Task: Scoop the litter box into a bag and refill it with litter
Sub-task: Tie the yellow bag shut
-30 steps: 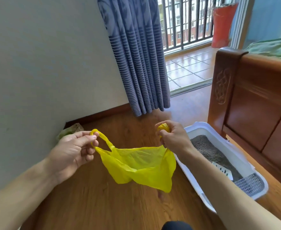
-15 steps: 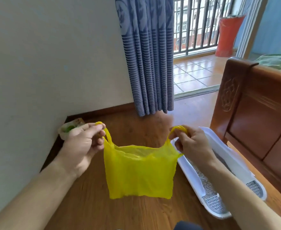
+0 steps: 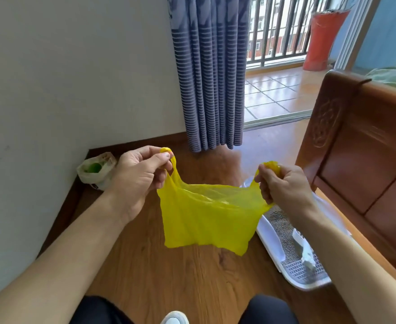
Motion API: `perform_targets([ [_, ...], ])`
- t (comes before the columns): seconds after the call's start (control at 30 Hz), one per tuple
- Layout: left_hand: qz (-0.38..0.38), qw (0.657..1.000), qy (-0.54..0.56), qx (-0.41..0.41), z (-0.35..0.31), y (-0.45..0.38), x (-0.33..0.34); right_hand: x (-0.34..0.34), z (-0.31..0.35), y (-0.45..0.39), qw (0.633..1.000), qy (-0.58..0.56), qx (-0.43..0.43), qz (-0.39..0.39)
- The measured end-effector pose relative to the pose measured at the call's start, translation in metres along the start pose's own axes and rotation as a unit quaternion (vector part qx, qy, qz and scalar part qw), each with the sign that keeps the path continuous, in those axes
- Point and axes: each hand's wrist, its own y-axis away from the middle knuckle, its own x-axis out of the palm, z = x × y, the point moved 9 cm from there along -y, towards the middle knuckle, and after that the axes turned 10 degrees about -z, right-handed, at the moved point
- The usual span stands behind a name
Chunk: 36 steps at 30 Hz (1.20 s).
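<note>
A yellow plastic bag (image 3: 206,220) hangs in the air over the wooden floor, its mouth pulled open between my hands. My left hand (image 3: 138,178) pinches the left handle and my right hand (image 3: 283,185) grips the bunched right handle. Right of the bag, partly behind my right forearm, the white litter box (image 3: 269,237) lies on the floor with grey litter (image 3: 283,228) in it. A white scoop (image 3: 303,250) rests in the box near its grated front end.
A litter sack (image 3: 96,170) with a green patch leans in the corner by the wall. A wooden bed frame (image 3: 361,155) stands close on the right. A striped curtain (image 3: 211,73) hangs ahead, beside the balcony door. My knees and a shoe (image 3: 174,318) are at the bottom.
The bag hung crumpled, then dropped flat, and now its mouth is spread wider. Both hands have risen and moved apart. The view has tilted down, so my knees show.
</note>
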Motion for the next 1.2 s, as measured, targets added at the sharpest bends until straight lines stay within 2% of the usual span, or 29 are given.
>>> perform_targets([
  [0.13, 0.006, 1.0, -0.012, -0.002, 0.006, -0.002, -0.003, 0.006, 0.003, 0.003, 1.0, -0.019, -0.009, 0.008],
  [0.33, -0.001, 0.997, -0.067, -0.036, 0.034, -0.006, -0.025, 0.027, 0.001, 0.015, 0.994, 0.066, -0.076, 0.034],
  [0.43, 0.013, 0.991, -0.132, -0.035, 0.044, -0.015, -0.028, 0.038, -0.006, 0.019, 0.994, 0.06, -0.086, 0.042],
  [0.57, 0.07, 0.971, -0.227, 0.007, 0.054, -0.028, -0.019, 0.044, -0.021, 0.017, 0.991, 0.08, -0.104, 0.031],
  [0.7, 0.085, 0.98, -0.178, -0.012, 0.077, -0.036, -0.018, 0.061, -0.045, 0.022, 0.996, 0.033, -0.066, 0.045],
  [0.8, 0.115, 0.976, -0.181, -0.032, 0.092, -0.035, -0.016, 0.077, -0.056, 0.03, 0.997, -0.001, -0.033, 0.064],
  [0.93, 0.16, 0.97, -0.178, -0.052, 0.091, -0.026, -0.004, 0.092, -0.066, 0.044, 0.997, -0.008, -0.011, 0.081],
  [1.03, 0.193, 0.97, -0.132, -0.074, 0.092, -0.014, 0.013, 0.101, -0.072, 0.054, 0.994, -0.006, -0.01, 0.109],
  [1.2, 0.153, 0.975, -0.057, -0.148, 0.114, -0.003, 0.021, 0.101, -0.076, 0.06, 0.993, -0.013, -0.04, 0.112],
])
